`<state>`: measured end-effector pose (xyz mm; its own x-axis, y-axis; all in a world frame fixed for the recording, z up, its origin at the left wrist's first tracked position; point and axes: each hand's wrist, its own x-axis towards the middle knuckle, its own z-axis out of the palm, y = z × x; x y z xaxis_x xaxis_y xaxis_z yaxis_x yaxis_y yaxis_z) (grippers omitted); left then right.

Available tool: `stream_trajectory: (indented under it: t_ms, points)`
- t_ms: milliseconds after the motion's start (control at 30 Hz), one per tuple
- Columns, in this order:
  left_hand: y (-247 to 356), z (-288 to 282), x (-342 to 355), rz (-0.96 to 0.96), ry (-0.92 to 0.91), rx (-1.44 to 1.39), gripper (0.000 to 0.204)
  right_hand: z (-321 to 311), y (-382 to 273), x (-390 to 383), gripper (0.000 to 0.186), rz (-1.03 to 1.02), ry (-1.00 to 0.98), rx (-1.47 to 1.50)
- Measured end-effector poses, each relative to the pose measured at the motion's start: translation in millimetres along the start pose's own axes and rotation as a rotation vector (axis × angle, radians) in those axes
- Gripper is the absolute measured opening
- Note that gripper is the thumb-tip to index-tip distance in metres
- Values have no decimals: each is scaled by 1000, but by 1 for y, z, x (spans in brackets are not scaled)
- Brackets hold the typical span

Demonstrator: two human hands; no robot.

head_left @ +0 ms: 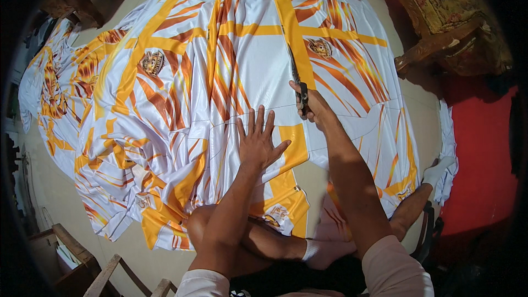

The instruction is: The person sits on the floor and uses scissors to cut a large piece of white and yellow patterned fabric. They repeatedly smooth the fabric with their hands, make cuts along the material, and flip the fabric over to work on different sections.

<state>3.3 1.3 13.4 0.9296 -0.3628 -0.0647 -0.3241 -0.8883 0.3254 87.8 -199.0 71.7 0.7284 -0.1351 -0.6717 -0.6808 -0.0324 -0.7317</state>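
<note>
A wide sheet of white fabric (264, 71) printed with yellow bands and orange-brown flame streaks spreads over the floor in front of me. My left hand (258, 143) lies flat on it with the fingers spread, pressing near a thin dark line that crosses the cloth. In my right hand (314, 106) is a pair of scissors (302, 98) with dark handles, gripped at the handle end. Its long blades point away from me, beside a yellow vertical band; a cut edge seems to run near them. Part of the handles is hidden by my fingers.
Bunched fabric (49, 85) of the same print lies at the far left. A carved wooden chair (440, 49) with a patterned cushion stands at the far right, above a red mat (478, 154). Wooden furniture (71, 247) is at the lower left. My bent legs (275, 239) border the cloth.
</note>
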Motion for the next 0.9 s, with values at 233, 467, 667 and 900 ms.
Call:
stream_trajectory:
  t_ms: [233, 467, 667, 900]
  points:
    - [3, 0, 1, -4, -13, -7, 101, -6, 6, 4, 56, -88, -15, -21]
    - [2, -1, 0, -6, -5, -28, 101, -7, -9, 3, 58, -17, -25, 29]
    - [2, -1, 0, -1, 1, -41, 101, -9, -13, 12, 59, -25, -44, 26]
    - [4, 1, 2, 0, 0, -28, 101, -6, -5, 24, 53, -106, 17, -34]
